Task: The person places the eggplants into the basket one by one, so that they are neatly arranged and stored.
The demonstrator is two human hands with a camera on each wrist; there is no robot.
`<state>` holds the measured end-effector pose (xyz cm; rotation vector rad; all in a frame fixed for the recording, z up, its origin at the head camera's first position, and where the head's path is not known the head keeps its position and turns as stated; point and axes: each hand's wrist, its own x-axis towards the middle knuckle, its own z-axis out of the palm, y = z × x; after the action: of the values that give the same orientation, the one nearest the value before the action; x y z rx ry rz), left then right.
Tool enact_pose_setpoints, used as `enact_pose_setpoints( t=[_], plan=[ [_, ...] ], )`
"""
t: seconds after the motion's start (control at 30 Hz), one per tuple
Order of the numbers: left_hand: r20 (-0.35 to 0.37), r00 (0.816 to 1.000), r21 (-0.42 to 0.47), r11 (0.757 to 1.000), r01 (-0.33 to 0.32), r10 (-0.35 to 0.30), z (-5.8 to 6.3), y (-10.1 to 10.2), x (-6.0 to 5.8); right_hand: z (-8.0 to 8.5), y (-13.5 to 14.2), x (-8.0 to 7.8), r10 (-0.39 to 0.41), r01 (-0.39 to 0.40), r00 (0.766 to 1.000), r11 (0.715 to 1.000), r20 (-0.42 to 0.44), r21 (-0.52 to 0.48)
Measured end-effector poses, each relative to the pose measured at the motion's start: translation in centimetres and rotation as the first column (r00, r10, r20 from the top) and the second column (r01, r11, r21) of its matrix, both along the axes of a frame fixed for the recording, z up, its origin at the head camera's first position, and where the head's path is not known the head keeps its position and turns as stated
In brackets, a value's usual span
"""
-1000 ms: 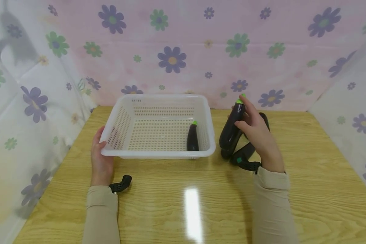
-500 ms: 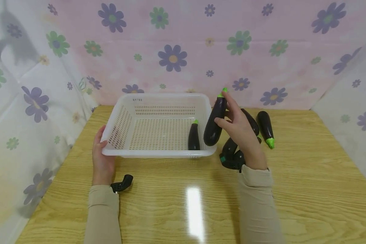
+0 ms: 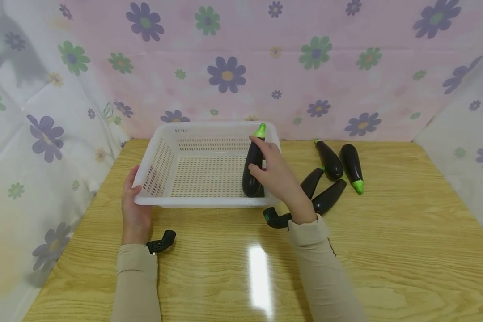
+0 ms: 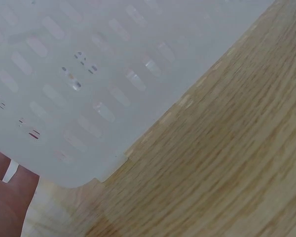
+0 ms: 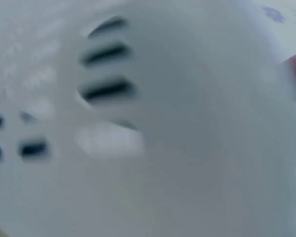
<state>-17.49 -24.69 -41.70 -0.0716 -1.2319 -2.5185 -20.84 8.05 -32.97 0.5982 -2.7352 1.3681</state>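
Note:
My right hand [image 3: 277, 174] holds a dark eggplant [image 3: 251, 167] with a bright green stem, inside the right end of a white perforated plastic basket [image 3: 209, 202]. Another eggplant lies beneath it in the basket, almost wholly hidden. With its thumb over the rim, my left hand [image 3: 134, 212] grips the basket's left side near the front corner. In the left wrist view, the basket's slotted wall [image 4: 108, 84] fills the upper left, with part of that hand at the lower left edge. The right wrist view is blurred and mostly filled by the basket's wall [image 5: 197, 123].
Several more eggplants [image 3: 328, 158] lie on the wooden table [image 3: 402, 223] to the right of the basket, partly behind the right forearm. A flowered cloth [image 3: 229, 36] stands behind and at both sides. Each wrist carries a small black camera mount [image 3: 161, 243].
My right hand has carried its eggplant leftward from the pile, over the basket's right rim and into the basket. The left hand keeps its grip on the basket.

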Motion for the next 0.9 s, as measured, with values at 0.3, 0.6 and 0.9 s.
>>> enact_pose_setpoints(
  t=[0.3, 0.6, 0.9],
  plan=[
    [-0.035, 0.999, -0.012, 1.000, 0.001, -0.001, 0.2, -0.4, -0.5, -1.1, -2.4, -0.7, -0.047, 0.048, 0.999, 0.993, -0.012, 0.109],
    [0.006, 1.000, -0.004, 1.000, -0.007, 0.007, 0.3, 0.0, -0.4, -1.4, -4.0, -1.1, 0.043, -0.062, 0.997, 0.946, 0.069, 0.318],
    [0.022, 1.000, -0.041, 0.999, -0.005, 0.006, 0.1, 0.0, 0.1, -2.1, -4.6, -0.9, 0.064, -0.113, 0.989, 0.906, 0.132, 0.408]
  ],
)
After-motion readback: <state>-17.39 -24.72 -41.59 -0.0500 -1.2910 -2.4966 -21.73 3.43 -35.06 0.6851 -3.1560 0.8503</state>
